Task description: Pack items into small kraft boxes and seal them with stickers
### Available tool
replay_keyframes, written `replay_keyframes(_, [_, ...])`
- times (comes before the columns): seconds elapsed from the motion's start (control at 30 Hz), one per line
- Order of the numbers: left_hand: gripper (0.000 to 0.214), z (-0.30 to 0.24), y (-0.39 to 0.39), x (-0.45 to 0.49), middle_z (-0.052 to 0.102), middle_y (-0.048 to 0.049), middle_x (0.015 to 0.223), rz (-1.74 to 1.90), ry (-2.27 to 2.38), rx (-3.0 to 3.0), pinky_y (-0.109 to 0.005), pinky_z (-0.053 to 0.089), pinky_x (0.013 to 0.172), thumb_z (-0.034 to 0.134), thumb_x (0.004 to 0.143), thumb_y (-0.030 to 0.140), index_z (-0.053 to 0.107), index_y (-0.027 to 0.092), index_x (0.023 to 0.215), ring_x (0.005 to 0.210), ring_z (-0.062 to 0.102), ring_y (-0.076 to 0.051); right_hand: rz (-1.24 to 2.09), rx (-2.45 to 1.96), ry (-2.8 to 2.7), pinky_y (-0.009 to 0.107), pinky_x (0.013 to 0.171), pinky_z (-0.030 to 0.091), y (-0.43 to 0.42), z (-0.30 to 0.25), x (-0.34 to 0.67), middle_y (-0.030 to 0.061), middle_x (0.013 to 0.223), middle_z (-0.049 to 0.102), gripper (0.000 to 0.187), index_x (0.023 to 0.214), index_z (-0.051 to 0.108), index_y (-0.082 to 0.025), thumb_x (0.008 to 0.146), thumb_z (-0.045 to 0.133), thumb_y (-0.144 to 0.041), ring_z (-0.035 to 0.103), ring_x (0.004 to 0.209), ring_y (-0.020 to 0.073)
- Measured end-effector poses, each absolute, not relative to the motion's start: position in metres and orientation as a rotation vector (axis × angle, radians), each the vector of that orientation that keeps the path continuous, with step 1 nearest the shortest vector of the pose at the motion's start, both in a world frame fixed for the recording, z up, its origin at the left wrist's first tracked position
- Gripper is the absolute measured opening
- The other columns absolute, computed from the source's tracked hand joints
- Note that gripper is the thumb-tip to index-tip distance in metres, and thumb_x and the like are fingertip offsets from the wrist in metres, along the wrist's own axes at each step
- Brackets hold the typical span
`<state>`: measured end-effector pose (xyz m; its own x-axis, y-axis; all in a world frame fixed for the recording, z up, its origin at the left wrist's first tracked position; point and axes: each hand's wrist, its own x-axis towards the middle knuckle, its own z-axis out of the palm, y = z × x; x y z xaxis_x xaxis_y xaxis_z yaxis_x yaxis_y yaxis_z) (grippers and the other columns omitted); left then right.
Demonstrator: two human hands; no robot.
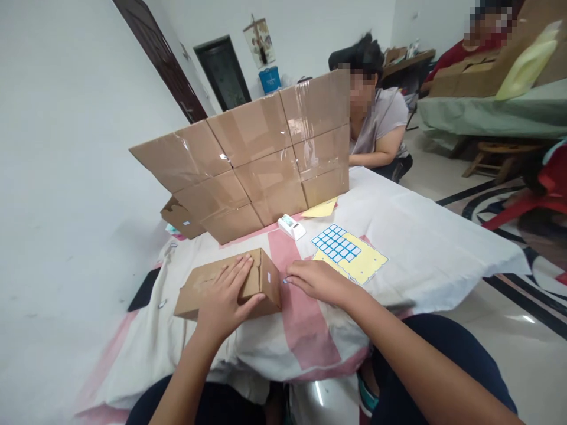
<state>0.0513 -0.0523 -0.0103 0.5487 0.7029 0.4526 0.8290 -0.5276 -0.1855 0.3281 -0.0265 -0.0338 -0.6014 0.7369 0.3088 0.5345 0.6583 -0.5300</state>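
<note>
My left hand [228, 289] rests flat, fingers stretched out, on top of a closed cardboard box [195, 286]. A small white label [269, 277] is stuck on the box's right end. Just right of that end, my right hand [316, 280] is closed in a pinch on a small blue-edged sticker label [286, 281], mostly hidden by the fingers. Beyond my right hand lies a yellow backing sheet [365, 260] with several blue-edged white sticker labels [336, 242] on its left part. Farther back stands a small white device [291, 226] with a sloped top.
A tall taped cardboard partition [266, 159] stands across the table, with another box [181, 215] behind its left end. Yellow paper [321, 209] lies at its foot. A black flat object [144, 290] is at the left edge. Another person [385, 124] sits beyond the partition.
</note>
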Motion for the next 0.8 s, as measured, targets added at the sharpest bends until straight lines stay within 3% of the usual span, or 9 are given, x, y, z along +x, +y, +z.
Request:
replay_keyframes(0.2, [0.082, -0.004, -0.061, 0.031, 0.049, -0.0100, 0.156, -0.418, -1.166, -2.608, -0.049, 0.036, 0.119, 0.060, 0.092, 0.057, 0.027, 0.024, 0.159, 0.144, 0.047, -0.030, 0.495, -0.875, -2.480, 0.026, 0.063, 0.032, -0.030, -0.037, 0.305, 0.0009, 0.098, 0.067, 0.014, 0.104, 0.064, -0.024, 0.103, 0.055, -0.034, 0.062, 0.081, 0.0159])
replay_keyframes(0.8, [0.085, -0.003, -0.062, 0.026, 0.050, -0.0095, 0.156, -0.484, -1.143, -2.692, -0.050, 0.033, 0.122, 0.063, 0.089, 0.056, 0.029, 0.025, 0.160, 0.146, 0.044, -0.031, 0.539, -0.784, -2.488, 0.027, 0.069, 0.038, -0.026, -0.037, 0.282, 0.0031, 0.105, 0.067, 0.012, 0.100, 0.063, -0.021, 0.103, 0.053, -0.028, 0.063, 0.088, 0.0177])
